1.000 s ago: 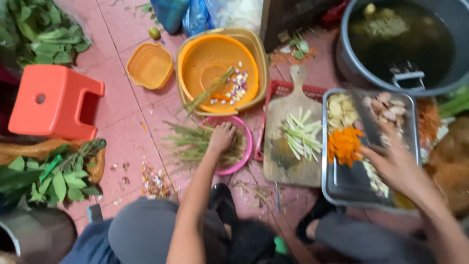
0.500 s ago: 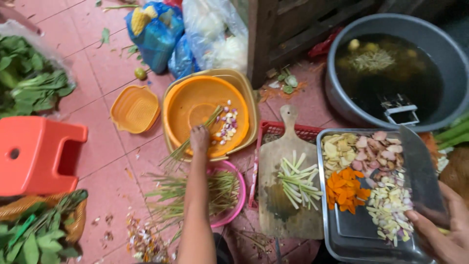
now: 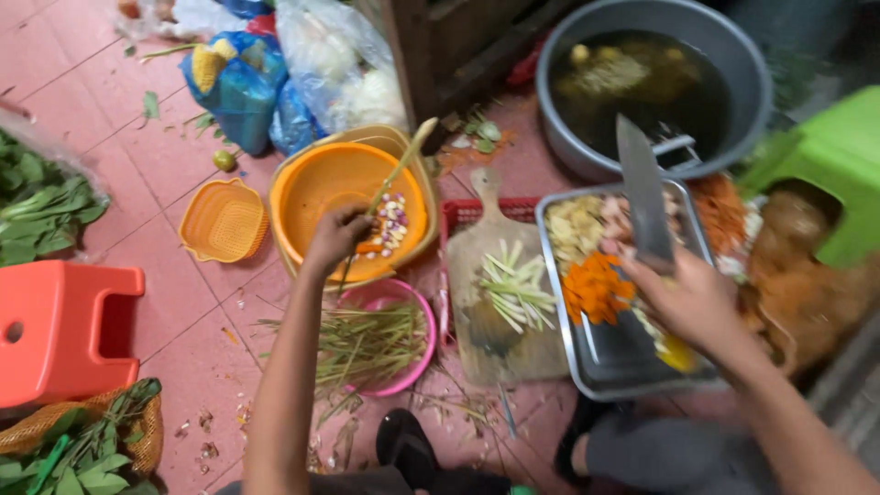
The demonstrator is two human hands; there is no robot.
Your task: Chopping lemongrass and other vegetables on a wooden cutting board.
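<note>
**Left hand on a stalk, right hand on a knife**

Here the left hand (image 3: 337,236) reaches forward over the near rim of the orange bowl (image 3: 316,188), fingers curled shut around the lower end of a lemongrass stalk (image 3: 401,167) that slants up across the bowl. The right hand (image 3: 694,298) is closed on the handle of a knife (image 3: 642,191), blade pointing away from the person, above the metal tray (image 3: 612,359) right of the bowl.

The orange bowl holds a small heap of chopped pale and purple pieces (image 3: 392,223). Just nearer than the bowl, a pink bowl (image 3: 423,353) carries a bundle of green stalks. Between bowl and tray lies a wooden cutting board (image 3: 486,266) with cut pale-green sticks. The tray holds orange carrot pieces (image 3: 594,289) and pale chopped bits. Beyond the tray, a grey tub (image 3: 744,69) holds dark water.
</note>
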